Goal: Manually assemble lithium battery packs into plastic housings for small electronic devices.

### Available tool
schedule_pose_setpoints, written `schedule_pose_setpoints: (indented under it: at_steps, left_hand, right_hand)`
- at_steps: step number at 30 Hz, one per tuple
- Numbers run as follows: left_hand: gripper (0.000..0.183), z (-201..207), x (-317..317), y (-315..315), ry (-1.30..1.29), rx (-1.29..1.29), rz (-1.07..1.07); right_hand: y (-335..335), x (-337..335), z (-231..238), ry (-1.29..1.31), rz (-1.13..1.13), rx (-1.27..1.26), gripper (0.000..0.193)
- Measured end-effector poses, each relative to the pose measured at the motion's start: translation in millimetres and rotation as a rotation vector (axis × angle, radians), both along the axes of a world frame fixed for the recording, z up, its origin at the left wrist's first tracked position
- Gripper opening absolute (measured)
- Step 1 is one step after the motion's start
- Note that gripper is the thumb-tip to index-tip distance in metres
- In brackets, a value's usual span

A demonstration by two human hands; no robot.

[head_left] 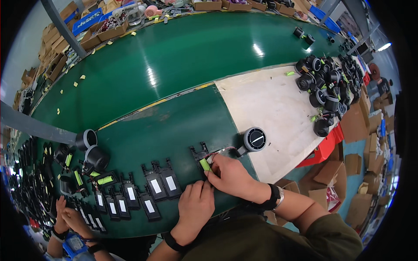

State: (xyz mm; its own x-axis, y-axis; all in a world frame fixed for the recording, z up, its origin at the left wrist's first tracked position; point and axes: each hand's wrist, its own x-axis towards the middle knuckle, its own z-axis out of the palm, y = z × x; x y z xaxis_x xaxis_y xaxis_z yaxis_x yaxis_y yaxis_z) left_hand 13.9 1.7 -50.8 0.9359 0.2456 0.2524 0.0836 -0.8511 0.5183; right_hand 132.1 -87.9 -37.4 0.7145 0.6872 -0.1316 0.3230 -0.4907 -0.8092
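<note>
A black plastic housing [199, 150] lies on the green bench in front of me. My left hand [197, 207] has its fingers closed together at the housing's near end, which they partly hide. My right hand [233, 175] pinches a green cylindrical battery [204, 164] over that housing. Thin red and white wires run from beside the battery towards a round black-and-grey fan head [254, 139], which rests at the edge of the pale board. Left of my hands, several more black housings [155, 185] with white labels lie in rows.
Many fan heads [320, 82] are heaped on the far right of the pale board [261, 102]. A co-worker's hands [67, 217] are at the lower left, near more fan heads [96, 157] and batteries. Beyond runs a green conveyor belt [183, 56]; cardboard boxes [328, 178] stand on the right.
</note>
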Motion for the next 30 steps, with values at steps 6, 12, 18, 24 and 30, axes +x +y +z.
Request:
schedule_pose_setpoints:
  at_steps: [6,12,18,24,30]
  left_hand:
    - [0.022,-4,-2,4,-0.018,0.017,-0.029]
    - [0.012,-3,-2,7,0.044,0.018,-0.055]
    - [0.019,-14,-6,-8,-0.040,-0.054,-0.072]
    - [0.042,15,-7,9,-0.115,-0.795,0.206]
    - [0.053,2,18,9,-0.015,-1.108,0.308]
  right_hand:
    - [7,-6,-5,-0.351,0.058,-0.041,0.020]
    - [11,-3,-11,-0.357,0.136,-0.031,0.019]
    - [-8,0,-15,-0.367,0.047,-0.121,0.019]
    - [-9,18,-17,0.360,-0.030,0.212,0.011]
    - [-12,-9,-4,0.555,-0.022,0.311,0.012]
